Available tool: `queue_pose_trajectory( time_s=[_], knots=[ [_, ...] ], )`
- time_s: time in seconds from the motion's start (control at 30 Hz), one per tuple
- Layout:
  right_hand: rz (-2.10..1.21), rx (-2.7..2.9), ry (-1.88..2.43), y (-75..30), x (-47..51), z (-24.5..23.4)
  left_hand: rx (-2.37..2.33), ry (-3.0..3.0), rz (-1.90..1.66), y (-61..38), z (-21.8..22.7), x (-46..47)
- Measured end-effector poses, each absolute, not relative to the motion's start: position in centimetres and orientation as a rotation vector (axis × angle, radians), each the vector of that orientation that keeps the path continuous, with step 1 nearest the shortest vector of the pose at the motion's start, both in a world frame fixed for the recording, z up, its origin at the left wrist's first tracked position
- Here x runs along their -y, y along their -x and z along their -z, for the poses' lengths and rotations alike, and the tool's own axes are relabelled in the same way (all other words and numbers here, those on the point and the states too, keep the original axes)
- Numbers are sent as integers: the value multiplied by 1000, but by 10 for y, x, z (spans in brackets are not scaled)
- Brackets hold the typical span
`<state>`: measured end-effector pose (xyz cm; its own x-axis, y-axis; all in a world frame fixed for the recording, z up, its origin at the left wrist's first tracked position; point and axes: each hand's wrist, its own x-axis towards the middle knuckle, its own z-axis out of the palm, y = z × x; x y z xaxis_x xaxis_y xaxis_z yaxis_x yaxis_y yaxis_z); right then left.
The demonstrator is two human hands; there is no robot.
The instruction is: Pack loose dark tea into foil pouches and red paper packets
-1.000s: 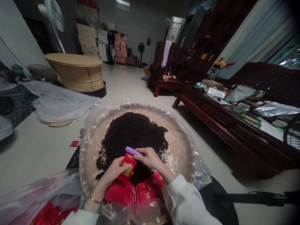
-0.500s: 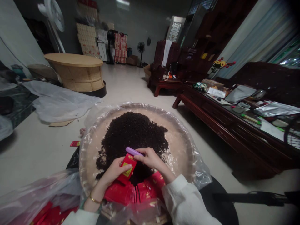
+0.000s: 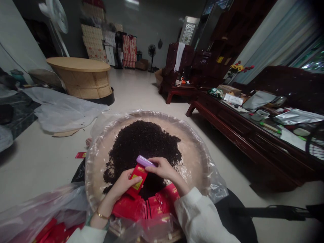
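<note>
My left hand grips a small red packet with a yellow label, thumb across its front. My right hand pinches a long purple plastic tool with a rounded end, lying across the packet's top edge; its exact kind is unclear. Both hands are over the near part of a round tray lined with clear plastic. Beyond them is a heap of dark, dry loose leaves. Several more red packets lie at the tray's near edge, beneath my wrists.
A plastic bag with red packets is at lower left, and a single red packet lies on the floor. At right stands a cluttered dark wooden table. A round wicker table and a plastic sheet are at left.
The purple tool has turned slightly at the packet's top, showing more of its lighter side. My right hand has shifted slightly up; my left hand keeps its hold on the packet.
</note>
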<state>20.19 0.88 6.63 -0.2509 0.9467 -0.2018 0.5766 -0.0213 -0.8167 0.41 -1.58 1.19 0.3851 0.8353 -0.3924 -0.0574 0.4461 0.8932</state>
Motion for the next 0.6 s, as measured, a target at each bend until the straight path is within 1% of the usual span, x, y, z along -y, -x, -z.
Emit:
queue_pose_trajectory(
  time_s=[0.27, 0.6],
  knots=[
    [-1080, 1868, 1580, -192, -9, -64, -1020, -939, -687, -5, -13, 16],
    [-1042, 1951, 1586, -192, -7, -63, -959, -865, -722, -6, -13, 14]
  ],
)
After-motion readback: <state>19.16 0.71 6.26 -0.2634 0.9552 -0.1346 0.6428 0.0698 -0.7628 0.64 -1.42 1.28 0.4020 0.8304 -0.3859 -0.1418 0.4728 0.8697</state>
